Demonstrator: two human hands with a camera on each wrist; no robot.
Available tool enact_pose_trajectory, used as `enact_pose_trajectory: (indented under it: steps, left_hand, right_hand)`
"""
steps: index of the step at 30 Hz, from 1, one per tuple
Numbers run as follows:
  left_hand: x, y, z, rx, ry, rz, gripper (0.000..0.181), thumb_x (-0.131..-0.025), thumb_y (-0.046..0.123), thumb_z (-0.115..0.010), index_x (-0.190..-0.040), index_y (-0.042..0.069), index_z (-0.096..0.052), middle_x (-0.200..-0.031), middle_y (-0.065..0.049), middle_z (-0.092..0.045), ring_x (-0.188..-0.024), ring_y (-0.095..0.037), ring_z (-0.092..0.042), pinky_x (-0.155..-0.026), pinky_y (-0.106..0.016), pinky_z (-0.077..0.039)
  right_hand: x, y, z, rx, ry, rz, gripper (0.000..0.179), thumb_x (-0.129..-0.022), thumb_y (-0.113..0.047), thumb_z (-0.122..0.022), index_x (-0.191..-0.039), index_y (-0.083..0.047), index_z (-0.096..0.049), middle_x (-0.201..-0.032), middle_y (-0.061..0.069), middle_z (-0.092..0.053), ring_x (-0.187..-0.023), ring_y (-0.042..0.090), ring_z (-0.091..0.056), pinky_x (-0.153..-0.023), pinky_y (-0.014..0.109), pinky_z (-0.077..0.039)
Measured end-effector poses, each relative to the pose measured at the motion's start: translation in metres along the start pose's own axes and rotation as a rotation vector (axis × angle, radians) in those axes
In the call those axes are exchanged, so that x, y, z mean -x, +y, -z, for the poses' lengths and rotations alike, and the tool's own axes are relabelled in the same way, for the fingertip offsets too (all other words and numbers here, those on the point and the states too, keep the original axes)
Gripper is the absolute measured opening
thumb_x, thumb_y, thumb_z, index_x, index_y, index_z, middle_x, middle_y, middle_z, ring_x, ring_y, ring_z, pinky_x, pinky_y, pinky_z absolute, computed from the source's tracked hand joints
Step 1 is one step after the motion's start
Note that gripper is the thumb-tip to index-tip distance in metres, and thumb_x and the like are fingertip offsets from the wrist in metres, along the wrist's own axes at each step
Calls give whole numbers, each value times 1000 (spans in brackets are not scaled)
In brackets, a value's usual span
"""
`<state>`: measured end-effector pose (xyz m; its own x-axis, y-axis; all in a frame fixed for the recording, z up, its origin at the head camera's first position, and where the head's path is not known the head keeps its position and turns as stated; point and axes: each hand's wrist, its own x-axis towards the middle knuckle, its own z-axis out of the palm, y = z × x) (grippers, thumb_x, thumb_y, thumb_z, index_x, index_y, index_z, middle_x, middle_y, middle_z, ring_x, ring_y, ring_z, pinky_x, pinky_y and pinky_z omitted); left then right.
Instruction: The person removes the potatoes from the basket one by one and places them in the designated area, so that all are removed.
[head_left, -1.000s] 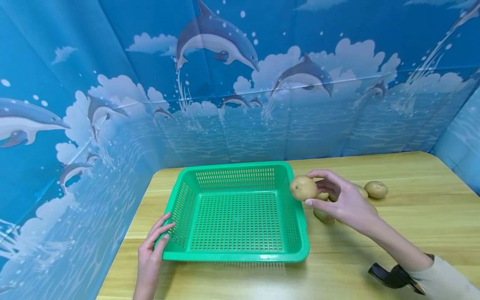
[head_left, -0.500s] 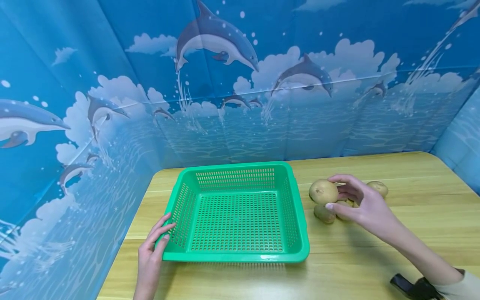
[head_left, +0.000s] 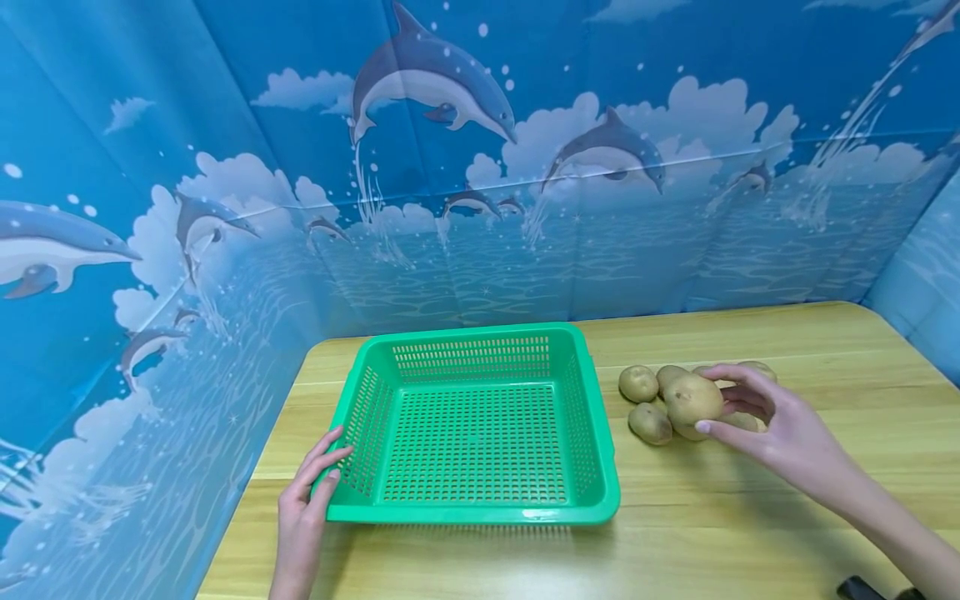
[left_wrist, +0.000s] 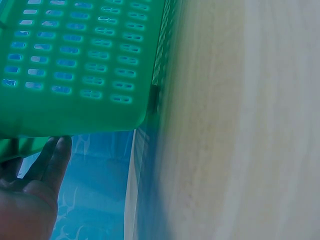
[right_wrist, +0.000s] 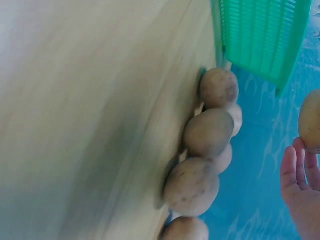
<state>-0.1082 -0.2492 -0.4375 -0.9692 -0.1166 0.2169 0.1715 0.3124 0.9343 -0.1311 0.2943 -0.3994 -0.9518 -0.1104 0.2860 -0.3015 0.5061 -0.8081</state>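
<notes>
A potato (head_left: 693,398) is pinched between the thumb and fingertips of my right hand (head_left: 787,425). In the right wrist view the same potato (right_wrist: 312,122) is raised above the others, near the right edge of the frame. Below and around it on the table lie several loose potatoes, among them one at the front left (head_left: 650,423) and one behind it (head_left: 638,383). My left hand (head_left: 303,508) grips the left rim of a green plastic basket (head_left: 472,515), whose perforated floor is bare. In the left wrist view its fingers (left_wrist: 52,162) reach the rim from below.
A wooden table (head_left: 847,400) carries everything, with bare wood to the right and in front of the potatoes. A blue curtain (head_left: 465,267) printed with dolphins stands close behind the table and along its left side.
My right hand has carried the potato rightward, from beside the basket's right rim to over the other potatoes. The left hand and the basket have stayed in place.
</notes>
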Motion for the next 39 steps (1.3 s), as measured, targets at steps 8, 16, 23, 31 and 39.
enact_pose_trajectory:
  steps: [8, 16, 23, 31, 39]
  left_hand:
    - [-1, 0, 0, 9, 2, -10, 28, -102, 3, -50, -124, 5, -66, -147, 7, -47, -141, -13, -33, -105, -21, -30]
    - [0, 0, 0, 3, 3, 1, 28, -102, 4, -50, -124, 6, -66, -147, 7, -47, -141, -13, -33, -106, -21, -30]
    - [0, 0, 0, 1, 0, 6, 27, -102, 5, -50, -124, 7, -66, -147, 7, -47, -141, -13, -33, -106, -21, -29]
    - [0, 1, 0, 9, 0, 5, 27, -102, 5, -50, -124, 6, -66, -147, 6, -47, -141, -13, -32, -106, -20, -29]
    - [1, 1, -1, 18, -3, 5, 28, -102, 4, -49, -125, 6, -65, -147, 6, -47, -141, -13, -32, -105, -20, -30]
  right_hand:
    - [12, 11, 13, 31, 34, -39, 57, -83, -5, -79, -133, -11, -54, -126, -3, -54, -94, 3, -62, -77, 13, -48]
    - [25, 27, 26, 67, 44, -89, 59, -83, -7, -79, -136, -10, -52, -126, -18, -52, -93, -5, -60, -73, 12, -48]
    - [32, 43, 39, 105, 44, -110, 58, -84, -9, -78, -136, -11, -52, -123, -22, -51, -91, -6, -59, -71, 10, -46]
    - [38, 57, 50, 146, 62, -158, 58, -84, -12, -79, -135, -13, -52, -115, -28, -50, -87, -10, -56, -65, 11, -46]
    - [40, 73, 62, 164, 75, -192, 56, -84, -14, -80, -134, -12, -53, -113, -33, -48, -88, -16, -52, -65, 10, -46]
